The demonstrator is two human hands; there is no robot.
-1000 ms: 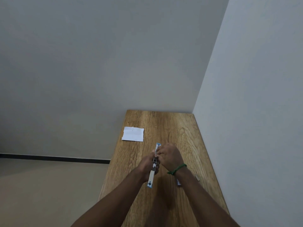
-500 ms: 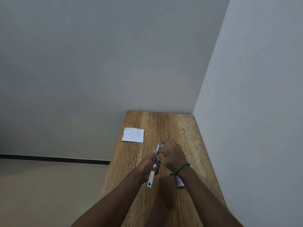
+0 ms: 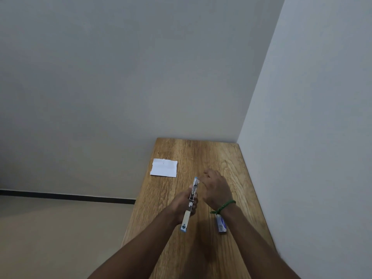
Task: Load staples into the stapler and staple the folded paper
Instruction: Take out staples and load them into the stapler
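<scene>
A plain room: a wooden table [image 3: 211, 158] sits in a corner between bare grey walls [image 3: 141, 67], with a tan floor [image 3: 50, 238].

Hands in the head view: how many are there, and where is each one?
2. The left hand grips the stapler around its middle, above the table. The right hand, fingers relaxed, is just right of the stapler's far end. No other seems hidden.

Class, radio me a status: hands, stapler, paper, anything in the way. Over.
Left hand grips stapler, right hand open beside its tip. Folded paper flat on table, untouched. Small box lies under right wrist.
</scene>
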